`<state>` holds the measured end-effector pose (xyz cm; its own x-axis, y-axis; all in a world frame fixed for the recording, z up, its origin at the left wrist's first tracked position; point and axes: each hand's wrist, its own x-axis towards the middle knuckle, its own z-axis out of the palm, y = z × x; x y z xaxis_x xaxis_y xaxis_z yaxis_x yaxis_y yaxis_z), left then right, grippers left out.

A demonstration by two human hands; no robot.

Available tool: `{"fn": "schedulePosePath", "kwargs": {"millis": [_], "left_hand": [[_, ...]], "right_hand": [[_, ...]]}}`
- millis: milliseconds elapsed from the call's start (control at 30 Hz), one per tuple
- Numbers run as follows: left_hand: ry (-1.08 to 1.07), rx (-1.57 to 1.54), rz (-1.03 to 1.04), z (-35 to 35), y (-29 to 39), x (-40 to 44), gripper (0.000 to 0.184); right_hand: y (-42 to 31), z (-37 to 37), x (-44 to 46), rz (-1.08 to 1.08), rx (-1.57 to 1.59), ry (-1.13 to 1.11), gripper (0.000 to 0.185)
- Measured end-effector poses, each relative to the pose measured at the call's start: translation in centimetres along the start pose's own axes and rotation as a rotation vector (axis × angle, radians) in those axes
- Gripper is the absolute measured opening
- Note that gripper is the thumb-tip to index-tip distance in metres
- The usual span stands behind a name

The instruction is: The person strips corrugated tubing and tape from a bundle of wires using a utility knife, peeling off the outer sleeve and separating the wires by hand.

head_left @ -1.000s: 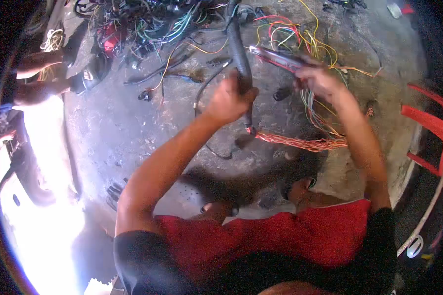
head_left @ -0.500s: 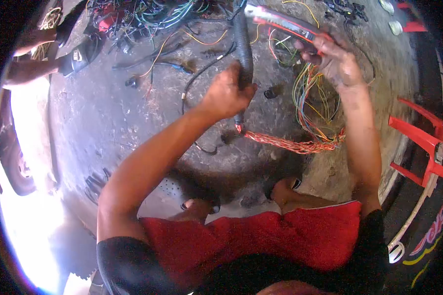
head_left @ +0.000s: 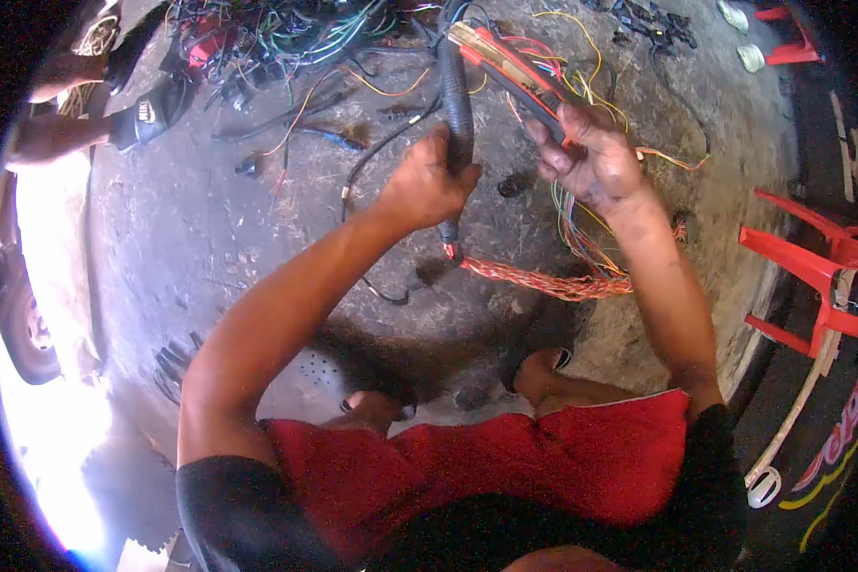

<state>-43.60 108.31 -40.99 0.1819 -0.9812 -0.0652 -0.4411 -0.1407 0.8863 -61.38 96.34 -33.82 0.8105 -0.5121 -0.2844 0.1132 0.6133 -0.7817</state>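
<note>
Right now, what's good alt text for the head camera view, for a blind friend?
From above, a person's left hand grips a ribbed dark tube while the right hand holds a red-and-black tool; reddish twisted wires emerge from the tube's lower end. Tangled cables lie on the floor.

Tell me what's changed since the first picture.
The right hand has swung the red-and-black tool steeper, its tip moving farther from the body along the black tube. Nothing was let go; the left hand still grips the tube.
</note>
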Motion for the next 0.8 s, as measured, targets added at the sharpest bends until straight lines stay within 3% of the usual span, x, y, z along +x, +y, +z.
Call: {"fn": "schedulePosePath", "kwargs": {"millis": [200, 267, 300, 367, 433, 500, 533, 600, 633, 667, 700, 800], "left_hand": [[0.002, 0.059, 0.026, -0.4, 0.0, 0.0, 0.032], [-0.008, -0.003, -0.008, -0.8, 0.4, 0.0, 0.031], [-0.004, -0.003, -0.013, -1.0, 0.7, 0.0, 0.031], [-0.018, -0.054, -0.077, -1.2, 1.0, -0.1, 0.032], [-0.028, -0.107, -0.103, -1.1, 1.2, -0.1, 0.031], [-0.042, -0.159, -0.124, -0.6, 1.1, 0.1, 0.030], [-0.024, -0.231, -0.150, -0.1, 0.9, 0.1, 0.027], [-0.004, -0.302, -0.178, 1.0, -0.3, -0.1, 0.025], [0.055, -0.326, -0.042, 1.8, -1.5, -0.2, 0.023], [0.115, -0.350, 0.093, 2.2, -2.1, -0.2, 0.022], [0.117, -0.349, 0.088, 2.3, -2.0, -0.2, 0.022], [0.151, -0.242, 0.113, 1.9, -0.1, -0.8, 0.023]], "right_hand": [[0.1, -0.7, 0.3, -0.002, 0.040, 0.081, 0.031], [-0.3, -0.5, 0.4, -0.231, -0.391, 0.242, 0.021], [-0.7, -0.4, 0.4, -0.228, -0.390, 0.237, 0.021], [-1.5, -0.4, 0.4, -0.420, -0.457, 0.346, 0.016], [-2.2, -1.2, 1.1, -0.420, -0.397, 0.336, 0.016], [-3.3, 0.1, 2.1, -0.588, -0.251, 0.400, 0.015], [-3.8, -2.1, 2.5, -0.491, -0.177, 0.319, 0.021], [-5.0, 0.3, 3.4, -0.525, -0.134, 0.300, 0.020], [-5.9, 2.7, 4.2, -0.560, -0.094, 0.283, 0.020], [-6.5, 8.2, 4.6, -0.605, 0.020, 0.514, 0.036], [-7.1, 9.1, 5.2, -0.600, 0.022, 0.512, 0.036], [-7.6, 10.6, 6.5, -0.527, -0.116, 0.161, 0.032]]}}
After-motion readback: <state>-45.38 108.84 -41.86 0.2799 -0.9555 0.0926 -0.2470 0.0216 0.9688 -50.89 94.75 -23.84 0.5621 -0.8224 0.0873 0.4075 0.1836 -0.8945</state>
